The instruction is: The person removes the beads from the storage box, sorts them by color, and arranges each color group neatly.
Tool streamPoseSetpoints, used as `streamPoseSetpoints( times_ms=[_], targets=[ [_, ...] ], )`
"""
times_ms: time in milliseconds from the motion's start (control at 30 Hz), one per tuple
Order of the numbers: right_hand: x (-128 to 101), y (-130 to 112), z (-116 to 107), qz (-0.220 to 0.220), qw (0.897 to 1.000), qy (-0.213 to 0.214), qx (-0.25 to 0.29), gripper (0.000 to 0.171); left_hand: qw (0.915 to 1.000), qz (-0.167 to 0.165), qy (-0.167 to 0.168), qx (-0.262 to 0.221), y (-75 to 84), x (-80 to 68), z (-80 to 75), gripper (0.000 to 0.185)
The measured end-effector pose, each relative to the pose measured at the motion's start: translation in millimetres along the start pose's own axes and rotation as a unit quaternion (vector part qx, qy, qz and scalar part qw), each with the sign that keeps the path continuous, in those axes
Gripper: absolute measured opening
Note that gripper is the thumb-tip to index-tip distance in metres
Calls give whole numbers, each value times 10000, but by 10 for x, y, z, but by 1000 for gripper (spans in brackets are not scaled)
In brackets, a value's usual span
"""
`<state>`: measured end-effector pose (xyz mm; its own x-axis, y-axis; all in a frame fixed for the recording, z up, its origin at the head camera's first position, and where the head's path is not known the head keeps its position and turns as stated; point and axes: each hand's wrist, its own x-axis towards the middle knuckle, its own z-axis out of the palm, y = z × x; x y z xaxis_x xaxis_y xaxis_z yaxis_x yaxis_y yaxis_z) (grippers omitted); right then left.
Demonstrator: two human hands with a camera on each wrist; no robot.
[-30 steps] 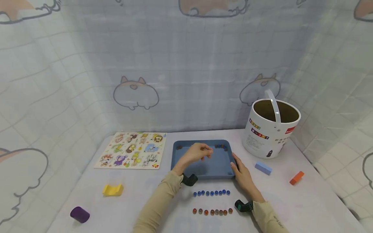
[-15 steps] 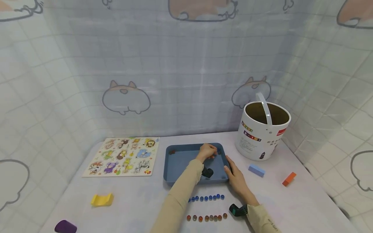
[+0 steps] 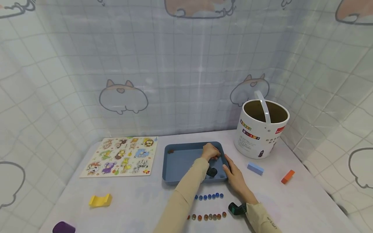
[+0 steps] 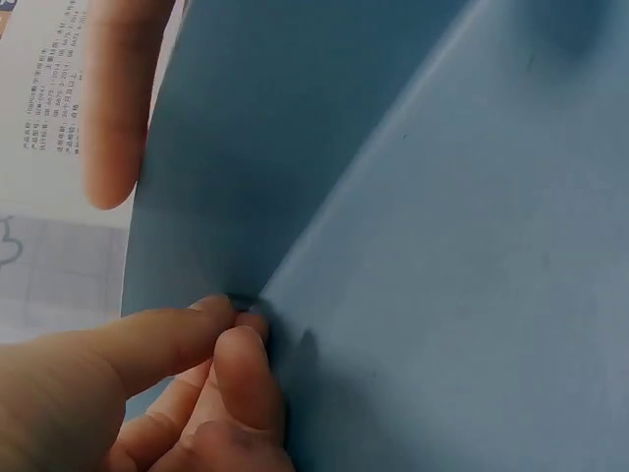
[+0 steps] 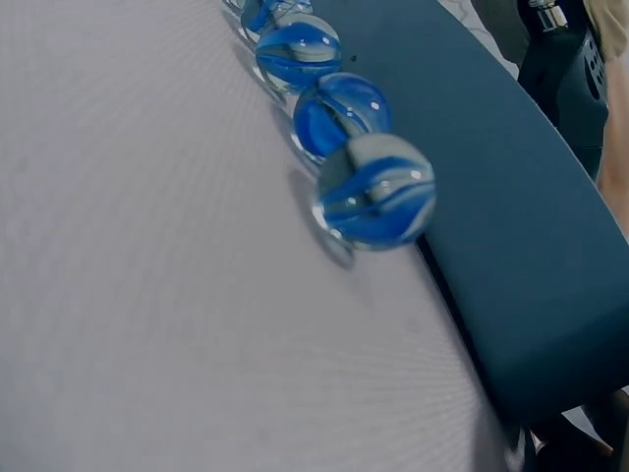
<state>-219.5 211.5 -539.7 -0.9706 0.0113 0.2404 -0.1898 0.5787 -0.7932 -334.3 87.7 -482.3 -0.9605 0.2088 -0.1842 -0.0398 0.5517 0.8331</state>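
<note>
A blue-grey tray (image 3: 180, 183) stands in the middle of the table. My left hand (image 3: 210, 151) reaches across into its far right corner. In the left wrist view the thumb and fingertips (image 4: 246, 369) pinch a small dark marble (image 4: 239, 301), mostly covered by them, down at the tray's inner corner. My right hand (image 3: 237, 178) rests along the tray's right side, fingers extended by the rim and thumb at the edge. A few brown marbles (image 3: 170, 151) sit in the far left corner. Blue-swirled marbles (image 5: 376, 192) lie in a row before the tray.
Reddish and grey marbles (image 3: 206, 217) form a second row nearer me. A white bucket (image 3: 252, 145) stands at the back right, beside a blue block (image 3: 255, 168) and an orange block (image 3: 288, 177). On the left are an animal puzzle board (image 3: 120, 155), a yellow block (image 3: 100, 200) and a purple cylinder (image 3: 63, 227).
My left hand has moved right and down from above the tray's middle into its far right corner, covering the marbles there. My right hand stays at the tray's side. The head view has shifted.
</note>
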Motion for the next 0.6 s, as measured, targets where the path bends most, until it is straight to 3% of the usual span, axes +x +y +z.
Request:
streamPoseSetpoints(
  times_ms=[133, 267, 467, 600],
  targets=[
    [-11, -1, -20, -19, 10000, -22, -16, 56, 10000, 16, -15, 71, 9, -54, -46, 7],
    [-18, 0, -38, -57, 10000, 4, 12, 55, 9997, 196, -123, -10, -21, -128, -195, 13],
    [-4, 0, -40, -68, 9999, -85, -55, 56, 9967, 434, -397, -564, -162, -305, -571, 24],
    [-7, -6, -9, -112, 9999, -130, 14, 56, 9920, 737, -567, -854, -262, -532, -885, 26]
  ],
)
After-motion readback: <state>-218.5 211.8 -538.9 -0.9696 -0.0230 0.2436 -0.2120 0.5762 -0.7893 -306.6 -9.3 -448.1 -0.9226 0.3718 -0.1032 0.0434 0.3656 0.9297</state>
